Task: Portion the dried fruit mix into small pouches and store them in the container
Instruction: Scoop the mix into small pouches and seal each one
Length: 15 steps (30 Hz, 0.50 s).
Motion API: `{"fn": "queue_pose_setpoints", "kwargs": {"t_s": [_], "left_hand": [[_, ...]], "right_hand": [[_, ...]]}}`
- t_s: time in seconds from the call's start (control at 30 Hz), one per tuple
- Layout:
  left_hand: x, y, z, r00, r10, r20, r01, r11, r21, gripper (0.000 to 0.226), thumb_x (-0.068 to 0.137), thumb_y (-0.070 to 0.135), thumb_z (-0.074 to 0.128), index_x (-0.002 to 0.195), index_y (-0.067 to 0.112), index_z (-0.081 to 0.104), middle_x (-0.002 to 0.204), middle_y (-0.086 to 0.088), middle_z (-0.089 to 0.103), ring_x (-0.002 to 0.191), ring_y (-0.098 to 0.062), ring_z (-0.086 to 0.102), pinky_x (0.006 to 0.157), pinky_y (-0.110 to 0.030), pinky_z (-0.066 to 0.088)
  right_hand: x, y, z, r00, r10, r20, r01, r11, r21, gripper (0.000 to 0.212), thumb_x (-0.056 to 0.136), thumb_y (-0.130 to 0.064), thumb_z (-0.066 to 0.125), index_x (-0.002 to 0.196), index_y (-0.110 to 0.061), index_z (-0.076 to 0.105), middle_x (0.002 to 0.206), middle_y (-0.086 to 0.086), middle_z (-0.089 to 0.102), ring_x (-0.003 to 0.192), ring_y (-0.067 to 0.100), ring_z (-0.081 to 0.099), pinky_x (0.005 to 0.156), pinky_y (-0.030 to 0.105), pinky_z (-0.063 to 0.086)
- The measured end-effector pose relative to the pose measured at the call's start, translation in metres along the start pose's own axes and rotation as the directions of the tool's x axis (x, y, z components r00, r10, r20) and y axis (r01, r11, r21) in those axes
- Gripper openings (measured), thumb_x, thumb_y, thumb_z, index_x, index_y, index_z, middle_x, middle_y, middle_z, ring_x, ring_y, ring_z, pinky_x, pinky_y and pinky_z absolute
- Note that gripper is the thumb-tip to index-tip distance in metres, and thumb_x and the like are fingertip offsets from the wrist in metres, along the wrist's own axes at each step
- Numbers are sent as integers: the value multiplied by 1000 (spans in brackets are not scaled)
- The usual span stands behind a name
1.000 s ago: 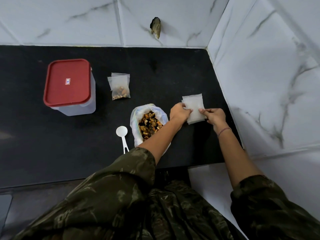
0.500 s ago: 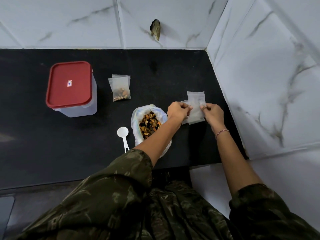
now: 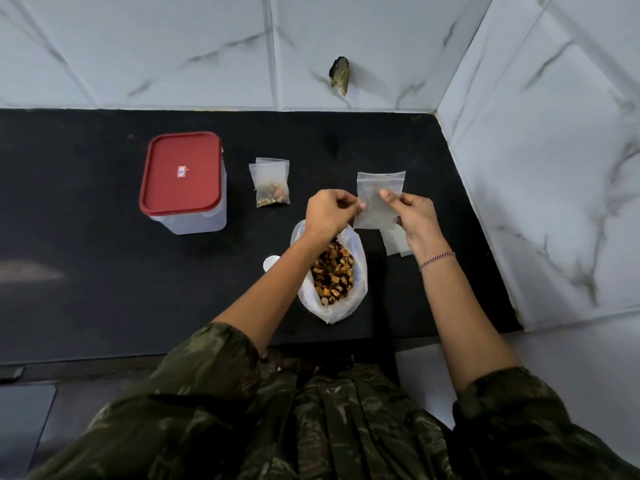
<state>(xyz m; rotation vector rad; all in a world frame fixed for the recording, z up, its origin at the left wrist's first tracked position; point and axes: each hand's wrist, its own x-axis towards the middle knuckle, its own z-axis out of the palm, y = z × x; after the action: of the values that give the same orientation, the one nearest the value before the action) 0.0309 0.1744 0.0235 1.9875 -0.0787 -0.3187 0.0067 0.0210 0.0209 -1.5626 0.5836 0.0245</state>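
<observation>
Both hands hold one empty clear pouch upright above the black counter. My left hand pinches its left edge and my right hand pinches its right side. Below the right hand lie more empty pouches flat on the counter. An open white bag of dried fruit mix sits under my left wrist. A filled pouch with fruit at its bottom lies left of the hands. The clear container with a red lid stands further left, lid on.
A white spoon lies left of the fruit bag, mostly hidden by my left forearm. Marble-tiled walls close off the counter at the back and on the right. The counter's front edge runs just above my camouflage sleeves.
The single pouch has been lifted off the stack and raised up and away from me, held in both hands. The other empty pouches stay on the counter.
</observation>
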Motion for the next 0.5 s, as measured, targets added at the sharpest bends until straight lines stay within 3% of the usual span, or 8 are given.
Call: {"fn": "queue_pose_setpoints", "kwargs": {"t_s": [0.1,0.17,0.23,0.33,0.5], "left_hand": [[-10,-8,-17,976,43,-213,-46,999,-12,27,83,24,73,106,15,63,89,5,62,84,-10,63,78,-26,55],[-18,-11,-26,940,-21,-341,-35,987,-159,24,84,27,72,98,15,57,82,2,60,78,-16,64,73,-36,58],[-27,-8,-34,933,-141,-330,18,937,-348,23,88,33,67,90,14,56,77,-3,62,69,-17,66,68,-41,60],[-36,-3,-47,947,-233,-221,85,845,-528,33,85,40,70,91,8,61,74,-6,67,65,-13,68,56,-28,57],[-38,-11,-68,939,-295,-175,144,802,-580,17,90,19,66,94,3,64,73,-9,68,55,-11,67,50,-21,52]], "right_hand": [[-8,-2,24,997,-63,-43,61,997,-51,14,80,-29,73,88,-19,69,94,-2,69,99,15,63,88,33,52],[-15,0,42,988,-121,-91,117,992,-48,15,79,-28,74,87,-17,69,90,-1,70,94,14,65,81,30,54],[-26,1,59,977,-181,-111,177,983,-49,11,78,-24,75,81,-17,68,84,-2,70,86,12,66,72,24,54],[-40,6,81,953,-298,-61,290,950,-115,14,79,-25,74,85,-13,69,83,-2,70,81,8,66,69,19,53],[-56,13,103,897,-442,2,427,866,-260,15,83,-25,70,88,-10,66,80,-6,64,78,5,61,70,15,50]]}}
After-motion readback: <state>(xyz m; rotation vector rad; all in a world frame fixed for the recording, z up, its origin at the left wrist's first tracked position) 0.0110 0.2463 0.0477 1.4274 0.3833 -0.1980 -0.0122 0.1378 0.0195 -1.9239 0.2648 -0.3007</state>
